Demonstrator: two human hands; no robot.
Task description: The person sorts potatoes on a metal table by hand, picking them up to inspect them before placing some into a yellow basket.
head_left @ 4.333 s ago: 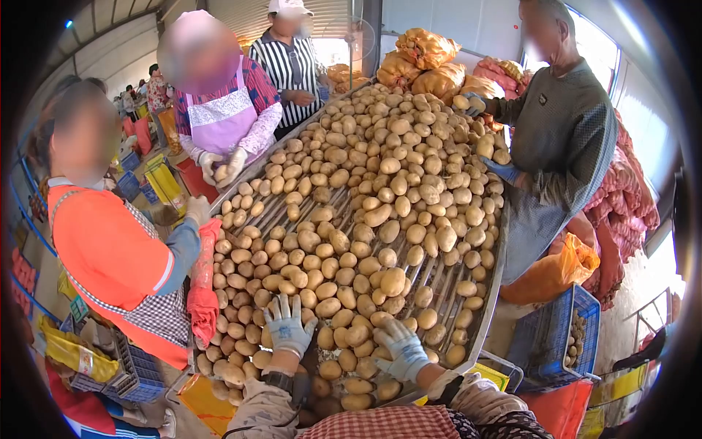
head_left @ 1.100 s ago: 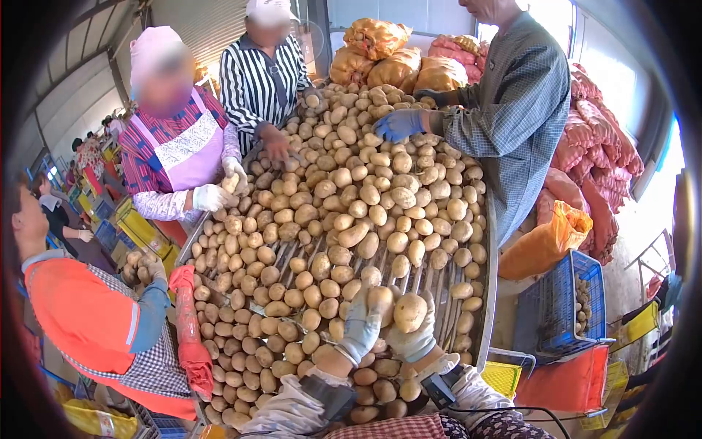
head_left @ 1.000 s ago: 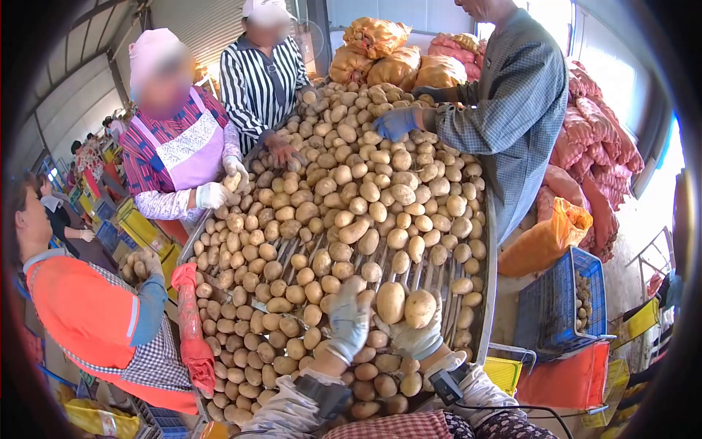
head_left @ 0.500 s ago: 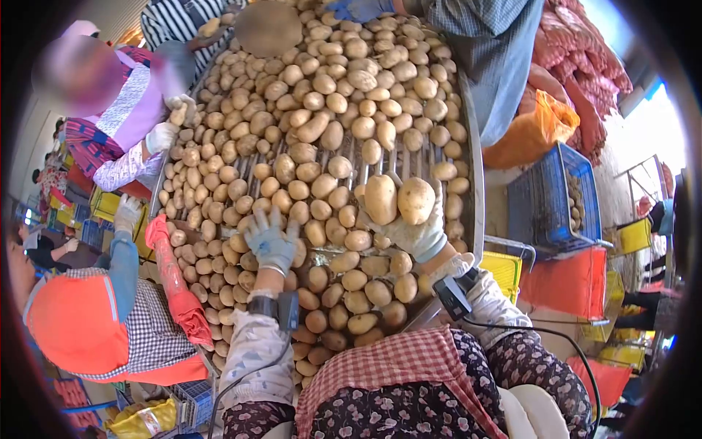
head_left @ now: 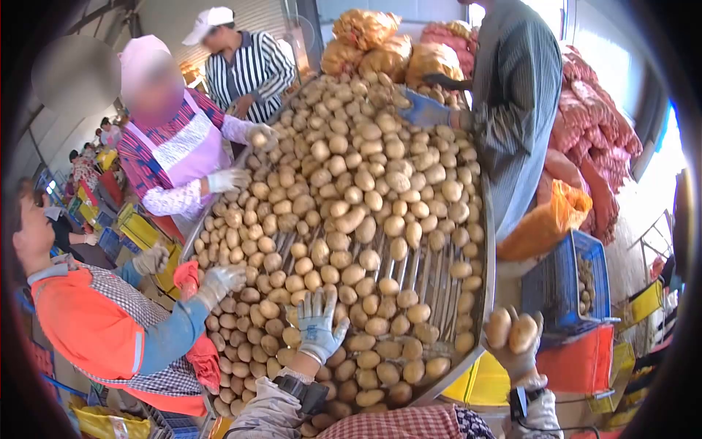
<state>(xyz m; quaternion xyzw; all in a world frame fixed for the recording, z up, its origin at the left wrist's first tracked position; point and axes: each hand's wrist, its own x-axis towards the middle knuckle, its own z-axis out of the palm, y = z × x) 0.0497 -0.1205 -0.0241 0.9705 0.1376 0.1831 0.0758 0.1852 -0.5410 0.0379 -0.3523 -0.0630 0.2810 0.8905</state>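
My left hand [head_left: 320, 331], in a pale blue-grey glove, lies on the potatoes [head_left: 351, 219] at the near part of a slatted metal sorting table [head_left: 439, 304]. Its fingers are spread and nothing is in its grip. Out to the right, past the table's rim, my right hand [head_left: 516, 360] is raised in a soiled glove. Two potatoes, a left one [head_left: 499, 328] and a right one [head_left: 523, 334], sit side by side in its fingers. Bare slats show between the potatoes on the table's right half.
A yellow crate [head_left: 488, 379] and a red container [head_left: 578, 358] stand below my right hand. Farther right is a blue crate [head_left: 574, 285] holding potatoes. An orange sack [head_left: 552, 223] and stacked red sacks [head_left: 596, 135] lie behind. Co-workers stand around the table, several gloved hands at the potatoes.
My right hand has moved off the table to the right with its two potatoes. My left hand stays spread on the potatoes. The view has tilted up, and the orange-vested co-worker's hand now reaches the potatoes.
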